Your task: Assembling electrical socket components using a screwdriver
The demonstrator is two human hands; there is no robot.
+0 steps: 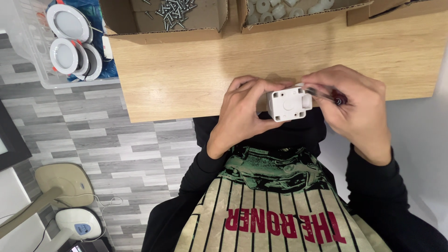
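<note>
My left hand (242, 112) grips a small white plastic box-shaped part (288, 103) with corner holes, held just over the near edge of the wooden table (196, 70). My right hand (354, 105) holds a screwdriver (326, 95) with a dark red handle and clear shaft section; its tip points at the upper right corner of the white part. Both hands sit close together above my lap.
At the table's far edge stand an open cardboard box of several loose screws (175, 11) and a cardboard box of white round plastic pieces (280, 9). A clear bin with round white lamp fittings (70, 42) sits left of the table. A lamp base (65, 184) is on the floor.
</note>
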